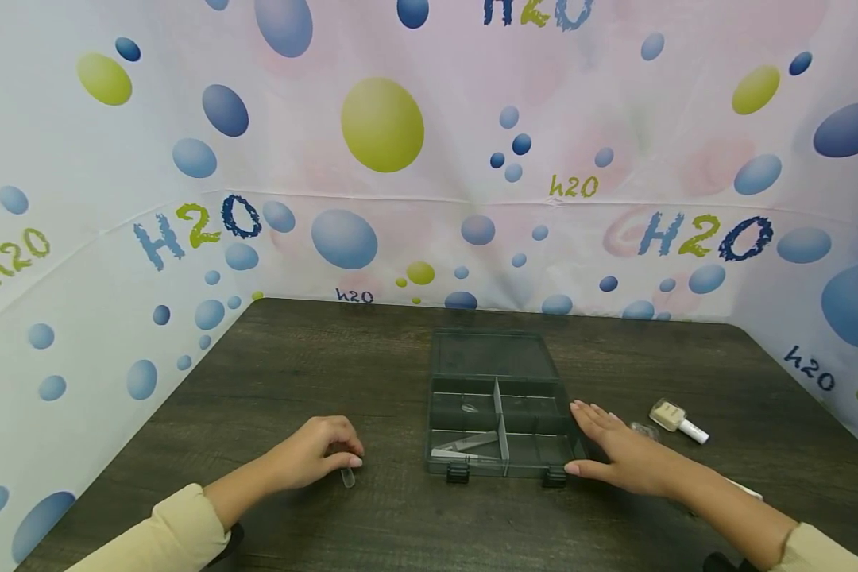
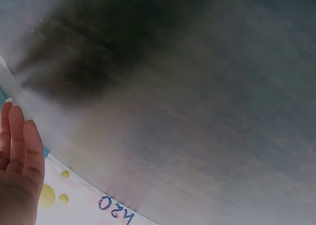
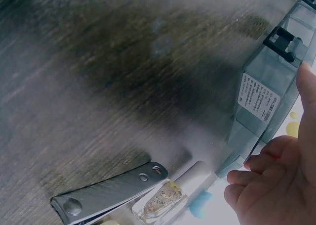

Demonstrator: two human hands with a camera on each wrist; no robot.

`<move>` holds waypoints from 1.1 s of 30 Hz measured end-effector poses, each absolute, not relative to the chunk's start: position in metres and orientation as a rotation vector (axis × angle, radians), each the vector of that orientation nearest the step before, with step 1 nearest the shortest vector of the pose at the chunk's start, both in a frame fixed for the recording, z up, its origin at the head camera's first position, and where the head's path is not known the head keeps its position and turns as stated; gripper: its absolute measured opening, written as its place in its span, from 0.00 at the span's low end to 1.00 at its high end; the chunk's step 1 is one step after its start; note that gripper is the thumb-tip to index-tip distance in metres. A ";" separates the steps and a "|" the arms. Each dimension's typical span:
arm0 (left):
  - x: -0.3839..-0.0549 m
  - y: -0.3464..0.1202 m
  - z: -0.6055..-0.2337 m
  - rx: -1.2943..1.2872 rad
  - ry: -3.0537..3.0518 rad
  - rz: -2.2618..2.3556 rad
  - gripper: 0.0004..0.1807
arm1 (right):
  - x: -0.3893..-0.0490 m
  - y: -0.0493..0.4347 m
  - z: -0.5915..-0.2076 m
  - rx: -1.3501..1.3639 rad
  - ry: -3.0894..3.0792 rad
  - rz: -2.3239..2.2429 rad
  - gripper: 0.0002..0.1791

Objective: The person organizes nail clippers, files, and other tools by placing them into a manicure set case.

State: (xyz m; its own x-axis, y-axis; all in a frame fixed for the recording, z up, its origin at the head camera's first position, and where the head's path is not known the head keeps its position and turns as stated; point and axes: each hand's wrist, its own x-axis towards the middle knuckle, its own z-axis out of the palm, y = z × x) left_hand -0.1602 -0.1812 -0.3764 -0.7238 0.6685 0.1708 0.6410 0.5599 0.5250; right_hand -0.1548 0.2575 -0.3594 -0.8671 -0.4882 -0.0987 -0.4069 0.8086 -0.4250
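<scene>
A grey see-through organizer box (image 1: 536, 467) with a raised lid (image 1: 488, 354) stands on the table, two black latches along its front. Pale flat strips (image 1: 465, 446) lie in its front left compartment and a small clear oval piece (image 1: 468, 409) behind them. My right hand (image 1: 618, 453) rests against the box's right side, fingers extended, thumb by the front corner. To the left of the box, my left hand (image 1: 314, 457) pinches a small clear rounded piece (image 1: 348, 478) close over the table; its upper end is hidden behind the thumb.
Right of the box lie a nail polish bottle (image 1: 667, 415) with a white cap and a small clear item (image 1: 645, 430). A metal nail clipper (image 3: 108, 190) lies beside a white-capped glitter bottle (image 3: 165, 200) in the right wrist view. A patterned curtain (image 1: 429, 238) borders the table.
</scene>
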 end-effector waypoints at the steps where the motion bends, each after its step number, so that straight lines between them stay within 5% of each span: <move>1: -0.160 -0.182 -0.377 1.151 2.722 0.890 0.09 | -0.155 0.258 -0.359 -0.699 2.789 -0.591 0.52; 33: -0.157 -0.198 -0.383 1.076 2.645 0.946 0.09 | -0.154 0.257 -0.357 -0.708 2.780 -0.583 0.52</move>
State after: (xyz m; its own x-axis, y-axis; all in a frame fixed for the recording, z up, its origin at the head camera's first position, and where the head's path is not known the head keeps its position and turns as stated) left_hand -0.1568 -0.1980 -0.3828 -0.7362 0.6682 0.1073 0.5847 0.5481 0.5981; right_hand -0.1539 0.2570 -0.3570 -0.8617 -0.4962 -0.1065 -0.4116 0.8061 -0.4253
